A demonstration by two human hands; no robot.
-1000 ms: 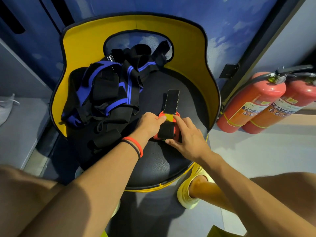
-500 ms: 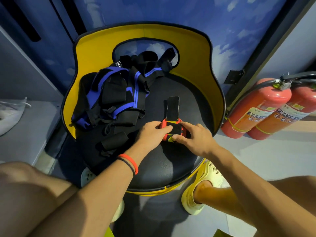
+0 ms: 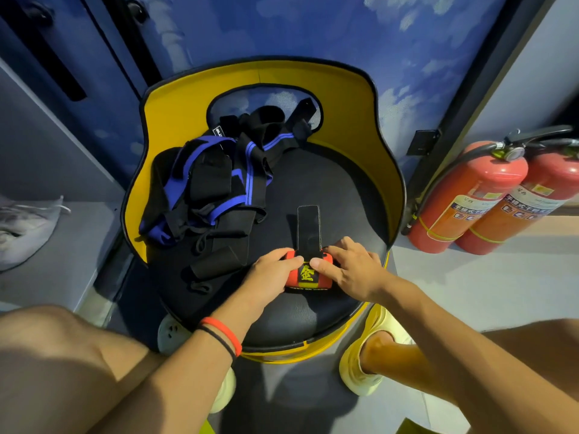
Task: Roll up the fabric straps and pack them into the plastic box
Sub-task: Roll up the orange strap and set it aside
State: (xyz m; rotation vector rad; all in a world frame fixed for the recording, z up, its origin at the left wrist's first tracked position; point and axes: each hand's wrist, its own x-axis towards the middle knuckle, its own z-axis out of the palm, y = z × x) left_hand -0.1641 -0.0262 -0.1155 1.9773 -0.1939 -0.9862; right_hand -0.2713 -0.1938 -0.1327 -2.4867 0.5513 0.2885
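Observation:
A red and black fabric strap roll (image 3: 308,275) with a yellow character lies on the black seat of a yellow chair (image 3: 354,120). Its black loose end (image 3: 308,227) stretches flat away from me. My left hand (image 3: 269,274) grips the roll's left side, thumb on top. On the right side my right hand (image 3: 351,269) holds it the same way, thumb pressed beside the yellow character. A tangled pile of black and blue straps (image 3: 213,189) covers the seat's left half. No plastic box is in view.
Two red fire extinguishers (image 3: 476,195) stand on the floor to the right of the chair. A grey shoe (image 3: 25,227) rests on a low grey shelf at the left. My knees and yellow shoes (image 3: 360,371) frame the chair's front.
The roll has grown thicker and turned, so its yellow character now faces up. The flat loose end is shorter. Both hands stayed on the roll.

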